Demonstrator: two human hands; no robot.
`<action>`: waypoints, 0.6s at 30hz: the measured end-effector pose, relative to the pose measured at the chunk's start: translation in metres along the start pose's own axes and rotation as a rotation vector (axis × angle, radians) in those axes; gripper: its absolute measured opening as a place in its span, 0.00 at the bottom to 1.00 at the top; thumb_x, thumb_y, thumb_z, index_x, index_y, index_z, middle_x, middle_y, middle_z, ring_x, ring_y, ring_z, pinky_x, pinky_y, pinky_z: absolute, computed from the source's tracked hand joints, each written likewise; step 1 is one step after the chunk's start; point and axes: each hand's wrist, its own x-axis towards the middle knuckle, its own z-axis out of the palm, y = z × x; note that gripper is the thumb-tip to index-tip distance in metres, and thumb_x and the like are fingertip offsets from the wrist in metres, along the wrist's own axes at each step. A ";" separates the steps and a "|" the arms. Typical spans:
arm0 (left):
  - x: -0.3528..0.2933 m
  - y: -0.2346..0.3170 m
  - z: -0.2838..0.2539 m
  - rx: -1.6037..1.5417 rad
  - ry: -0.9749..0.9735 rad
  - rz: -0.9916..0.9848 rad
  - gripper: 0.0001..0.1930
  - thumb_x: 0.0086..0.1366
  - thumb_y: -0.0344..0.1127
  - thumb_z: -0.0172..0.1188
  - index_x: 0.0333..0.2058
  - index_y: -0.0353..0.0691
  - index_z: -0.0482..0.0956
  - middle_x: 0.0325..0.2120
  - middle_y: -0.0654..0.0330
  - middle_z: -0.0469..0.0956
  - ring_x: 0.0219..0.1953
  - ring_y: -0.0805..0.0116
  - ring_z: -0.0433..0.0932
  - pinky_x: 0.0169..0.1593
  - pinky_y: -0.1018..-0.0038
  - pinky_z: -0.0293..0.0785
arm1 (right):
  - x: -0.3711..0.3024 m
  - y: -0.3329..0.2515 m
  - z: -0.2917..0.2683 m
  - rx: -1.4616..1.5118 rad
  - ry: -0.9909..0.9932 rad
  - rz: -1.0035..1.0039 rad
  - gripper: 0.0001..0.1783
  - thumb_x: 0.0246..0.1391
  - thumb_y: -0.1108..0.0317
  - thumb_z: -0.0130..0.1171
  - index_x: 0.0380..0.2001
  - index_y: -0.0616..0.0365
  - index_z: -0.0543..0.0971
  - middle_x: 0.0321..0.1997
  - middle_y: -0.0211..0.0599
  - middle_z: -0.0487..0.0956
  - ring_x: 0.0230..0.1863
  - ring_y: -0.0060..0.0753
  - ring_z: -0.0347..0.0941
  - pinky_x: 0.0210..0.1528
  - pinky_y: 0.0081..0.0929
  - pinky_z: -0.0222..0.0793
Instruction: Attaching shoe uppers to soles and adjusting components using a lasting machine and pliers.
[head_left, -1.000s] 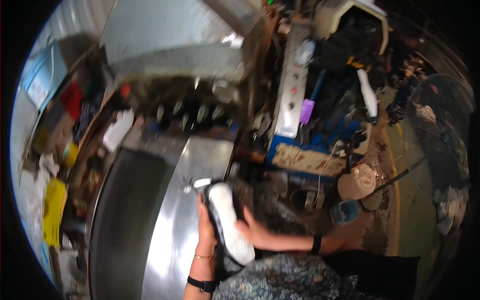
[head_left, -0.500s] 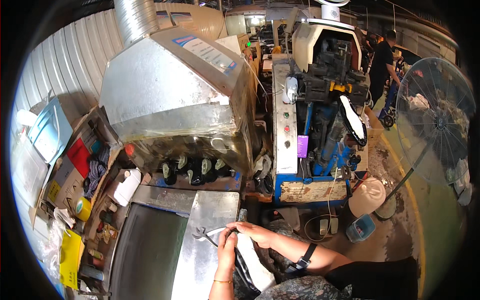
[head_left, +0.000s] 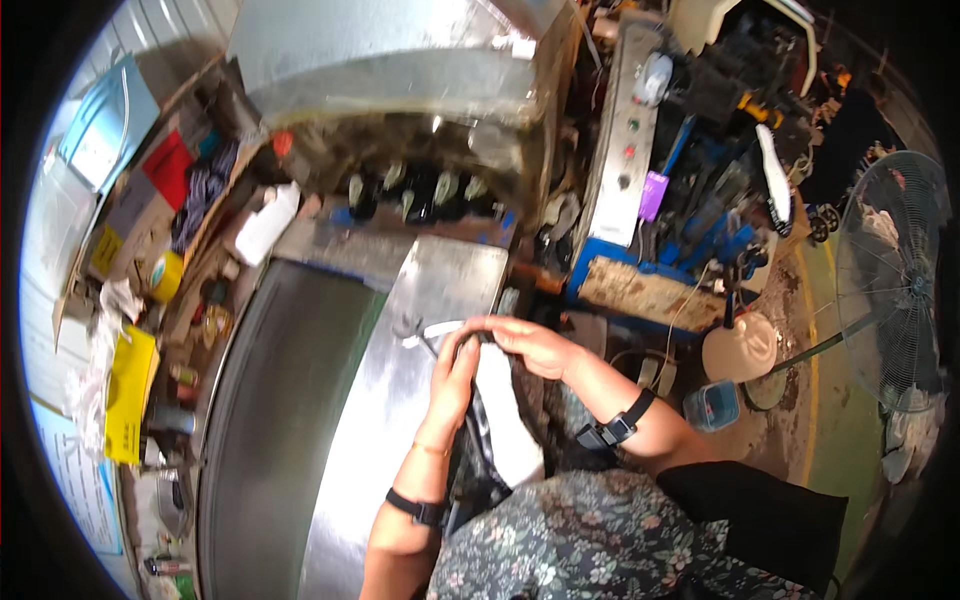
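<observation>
In front of me is a black shoe upper with a white underside [head_left: 507,415], that underside turned up and its long end pointing back at my body. My left hand [head_left: 455,385] presses along the left side of its far end, fingers together. My right hand [head_left: 530,343] curls over the same end from the right, its fingertips meeting the left hand's. Just beyond the fingers, over the shiny metal plate [head_left: 375,400], are metal pincers [head_left: 408,332] with a pale handle. The handle runs toward my hands; whether a finger touches it, I cannot tell.
Left of the plate runs a dark conveyor belt [head_left: 290,430]. Several black shoes [head_left: 420,195] stand beneath the metal hood [head_left: 390,60]. At right are a blue-framed machine [head_left: 650,285] bearing another white-bottomed shoe [head_left: 773,175], a beige jug [head_left: 740,348], a blue tub [head_left: 712,405] and a fan [head_left: 900,280].
My view has tipped down, so the surroundings and my hands sit higher in the picture. More of my forearms and flowered apron shows. Both hands stay on the shoe's far end.
</observation>
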 end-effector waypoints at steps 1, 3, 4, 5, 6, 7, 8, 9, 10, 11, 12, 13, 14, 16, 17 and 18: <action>0.000 -0.001 -0.002 0.087 0.007 0.037 0.18 0.69 0.36 0.55 0.55 0.36 0.72 0.51 0.59 0.73 0.55 0.71 0.69 0.60 0.74 0.62 | -0.001 0.001 0.003 -0.101 0.151 -0.003 0.18 0.68 0.69 0.42 0.57 0.62 0.71 0.60 0.36 0.73 0.64 0.30 0.64 0.67 0.28 0.54; 0.001 0.001 -0.007 0.097 -0.022 0.014 0.21 0.68 0.38 0.58 0.56 0.36 0.70 0.52 0.59 0.73 0.55 0.70 0.69 0.60 0.74 0.62 | -0.001 0.003 0.011 -0.723 0.275 -0.101 0.17 0.69 0.69 0.38 0.55 0.63 0.71 0.58 0.39 0.73 0.60 0.30 0.67 0.63 0.28 0.60; 0.001 0.002 -0.011 0.164 -0.040 0.049 0.25 0.66 0.39 0.61 0.58 0.37 0.69 0.52 0.58 0.73 0.54 0.70 0.70 0.60 0.74 0.64 | -0.001 0.002 0.012 -0.689 0.336 -0.153 0.18 0.69 0.69 0.39 0.57 0.62 0.70 0.59 0.38 0.72 0.62 0.29 0.66 0.64 0.28 0.59; 0.000 0.004 -0.013 0.161 -0.019 -0.002 0.25 0.66 0.39 0.61 0.58 0.37 0.69 0.52 0.58 0.73 0.54 0.70 0.70 0.60 0.74 0.64 | -0.001 0.002 0.016 -0.686 0.248 -0.136 0.19 0.69 0.68 0.41 0.58 0.61 0.70 0.61 0.37 0.72 0.63 0.28 0.65 0.65 0.27 0.57; -0.001 0.006 -0.016 0.045 -0.055 -0.074 0.28 0.63 0.38 0.64 0.59 0.38 0.67 0.52 0.58 0.72 0.54 0.70 0.70 0.59 0.73 0.65 | -0.001 0.000 0.015 -0.365 0.202 -0.065 0.20 0.68 0.68 0.43 0.61 0.61 0.68 0.63 0.36 0.70 0.65 0.28 0.62 0.66 0.27 0.56; -0.002 0.009 -0.019 -0.072 -0.065 -0.128 0.31 0.60 0.36 0.68 0.60 0.39 0.66 0.53 0.58 0.72 0.53 0.69 0.71 0.59 0.72 0.66 | -0.003 -0.001 0.017 -0.043 0.152 0.017 0.22 0.67 0.68 0.45 0.63 0.60 0.66 0.65 0.36 0.68 0.66 0.28 0.60 0.68 0.27 0.54; -0.003 0.010 -0.021 -0.069 -0.124 -0.117 0.33 0.59 0.35 0.68 0.61 0.40 0.65 0.53 0.58 0.72 0.54 0.69 0.71 0.59 0.72 0.67 | -0.004 -0.003 0.015 -0.030 0.068 0.090 0.27 0.66 0.69 0.49 0.67 0.59 0.62 0.68 0.34 0.63 0.68 0.27 0.57 0.69 0.27 0.52; -0.004 0.011 -0.022 -0.060 -0.148 -0.118 0.34 0.58 0.34 0.69 0.61 0.40 0.64 0.53 0.58 0.72 0.54 0.68 0.70 0.59 0.72 0.67 | -0.006 -0.002 0.015 -0.103 0.086 0.113 0.27 0.66 0.70 0.48 0.67 0.59 0.61 0.68 0.36 0.63 0.69 0.28 0.57 0.69 0.27 0.51; -0.005 0.012 -0.023 0.013 -0.168 -0.061 0.36 0.57 0.34 0.70 0.62 0.40 0.63 0.52 0.59 0.72 0.53 0.68 0.71 0.57 0.72 0.69 | -0.008 -0.002 0.014 -0.174 0.074 0.037 0.27 0.66 0.71 0.48 0.67 0.59 0.61 0.68 0.36 0.63 0.68 0.29 0.57 0.69 0.27 0.51; -0.006 0.012 -0.025 0.006 -0.133 -0.064 0.36 0.57 0.34 0.70 0.62 0.40 0.63 0.52 0.59 0.72 0.53 0.68 0.71 0.57 0.72 0.69 | -0.010 0.000 0.013 -0.247 0.125 0.050 0.27 0.65 0.72 0.47 0.67 0.59 0.61 0.68 0.37 0.63 0.68 0.29 0.57 0.69 0.27 0.51; -0.005 0.011 -0.025 -0.014 -0.115 -0.126 0.36 0.57 0.34 0.70 0.63 0.42 0.63 0.52 0.59 0.72 0.53 0.68 0.72 0.58 0.72 0.68 | -0.012 0.003 0.013 -0.392 0.140 -0.056 0.27 0.65 0.73 0.47 0.67 0.58 0.61 0.68 0.37 0.63 0.68 0.30 0.57 0.69 0.26 0.52; -0.005 0.011 -0.025 -0.048 -0.113 -0.160 0.37 0.57 0.35 0.70 0.63 0.43 0.63 0.53 0.59 0.72 0.54 0.68 0.72 0.59 0.72 0.68 | -0.013 0.005 0.012 -0.562 0.139 -0.049 0.28 0.65 0.73 0.47 0.67 0.58 0.61 0.68 0.38 0.63 0.68 0.31 0.57 0.68 0.26 0.52; -0.004 0.010 -0.025 -0.055 -0.102 -0.131 0.38 0.56 0.35 0.71 0.63 0.43 0.63 0.53 0.59 0.72 0.53 0.68 0.72 0.58 0.72 0.68 | -0.015 0.009 0.014 -0.522 0.100 -0.118 0.28 0.64 0.74 0.46 0.67 0.57 0.61 0.68 0.38 0.63 0.68 0.30 0.57 0.68 0.26 0.52; -0.005 0.009 -0.024 -0.036 -0.111 -0.129 0.39 0.55 0.34 0.71 0.64 0.43 0.62 0.51 0.58 0.73 0.51 0.68 0.73 0.56 0.73 0.70 | -0.017 0.015 0.015 -0.294 0.065 -0.039 0.33 0.60 0.75 0.51 0.68 0.57 0.58 0.70 0.38 0.60 0.69 0.31 0.55 0.69 0.27 0.50; -0.005 0.010 -0.024 -0.031 -0.099 -0.123 0.40 0.55 0.32 0.72 0.64 0.43 0.61 0.49 0.57 0.74 0.50 0.68 0.74 0.54 0.73 0.71 | -0.017 0.016 0.014 -0.318 0.086 -0.062 0.36 0.58 0.75 0.54 0.69 0.57 0.57 0.70 0.38 0.59 0.70 0.31 0.54 0.70 0.27 0.49; -0.006 0.010 -0.023 -0.061 -0.095 -0.141 0.41 0.54 0.30 0.72 0.65 0.44 0.60 0.48 0.57 0.75 0.49 0.68 0.74 0.54 0.73 0.72 | -0.019 0.018 0.015 -0.297 0.094 -0.086 0.41 0.54 0.75 0.58 0.70 0.56 0.55 0.71 0.38 0.58 0.70 0.31 0.53 0.71 0.28 0.47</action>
